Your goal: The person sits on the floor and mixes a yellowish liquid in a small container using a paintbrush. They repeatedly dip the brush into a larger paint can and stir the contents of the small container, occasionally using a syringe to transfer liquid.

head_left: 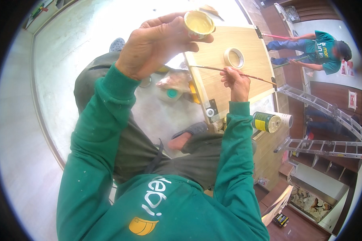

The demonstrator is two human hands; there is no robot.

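Observation:
My left hand [157,45] holds up a small round cup [199,24], its fingers wrapped round the side. Pale yellow stuff, maybe paint or filler, shows inside the cup. In my right hand [235,82] a long thin paintbrush [257,78] is pinched between fingers and thumb. The brush lies nearly level across the view, its far end pointing left below the cup. Under both hands is a light wooden board [213,44] with casters at its corners. A roll of masking tape [226,59] rests on the board, just beyond my right hand.
A green and yellow tin [266,122] is beside the board. A clear bag [175,82] and a teal lid [171,93] lie on the floor near my feet. To the right stands an aluminium ladder [321,100]. Another person [323,52] holds a red pole further off.

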